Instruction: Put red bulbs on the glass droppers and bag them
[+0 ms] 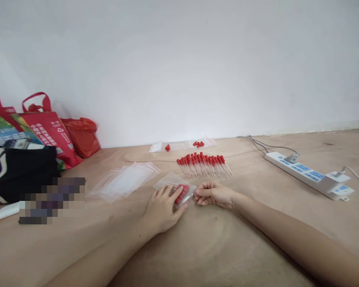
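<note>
My left hand (164, 209) lies spread, palm down, on a clear bag (170, 179) of red pieces (183, 191) on the tabletop (197, 247); my right hand (212, 194) curls, thumb to fingers, at its right edge, though I cannot tell whether it pinches the film. Light, flat pressure from the left should steady it best, with the pieces kept off the edge. Beyond lie flat plastic bags (127, 181), then red-topped sticks (200, 161) in a row before the wall (179, 71).

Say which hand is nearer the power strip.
Right: the right hand is left of the power strip; the left hand lies farther left, on the clear bag.
</note>
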`<control>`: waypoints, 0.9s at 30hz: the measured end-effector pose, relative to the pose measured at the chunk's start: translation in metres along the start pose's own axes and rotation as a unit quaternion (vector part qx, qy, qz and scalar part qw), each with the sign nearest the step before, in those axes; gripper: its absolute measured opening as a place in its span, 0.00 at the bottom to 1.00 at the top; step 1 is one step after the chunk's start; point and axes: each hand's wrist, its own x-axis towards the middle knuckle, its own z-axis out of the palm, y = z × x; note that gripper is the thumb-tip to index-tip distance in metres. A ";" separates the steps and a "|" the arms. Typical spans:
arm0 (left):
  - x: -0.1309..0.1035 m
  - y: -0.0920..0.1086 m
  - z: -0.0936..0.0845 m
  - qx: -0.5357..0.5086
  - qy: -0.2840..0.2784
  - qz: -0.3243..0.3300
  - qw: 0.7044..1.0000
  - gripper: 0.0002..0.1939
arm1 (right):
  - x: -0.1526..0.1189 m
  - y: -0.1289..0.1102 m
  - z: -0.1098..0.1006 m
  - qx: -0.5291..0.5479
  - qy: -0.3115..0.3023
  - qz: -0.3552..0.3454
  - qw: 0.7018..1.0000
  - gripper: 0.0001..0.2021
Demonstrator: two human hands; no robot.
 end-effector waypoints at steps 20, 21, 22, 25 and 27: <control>0.049 -0.106 -0.003 0.136 -0.052 -0.298 0.943 0.23 | 0.002 0.001 -0.013 0.010 0.007 -0.021 1.000 0.09; 0.050 -0.109 -0.003 0.133 -0.064 -0.300 0.942 0.21 | 0.002 0.001 -0.013 0.010 0.006 -0.021 1.000 0.09; 0.050 -0.111 -0.002 0.132 -0.073 -0.300 0.942 0.20 | 0.002 0.001 -0.013 0.010 0.005 -0.022 1.000 0.10; 0.049 -0.112 -0.003 0.135 -0.077 -0.300 0.941 0.17 | 0.002 0.001 -0.014 0.008 0.006 -0.023 1.000 0.10; 0.048 -0.109 -0.007 0.139 -0.063 -0.305 0.940 0.17 | 0.002 0.001 -0.014 0.004 0.008 -0.023 1.000 0.11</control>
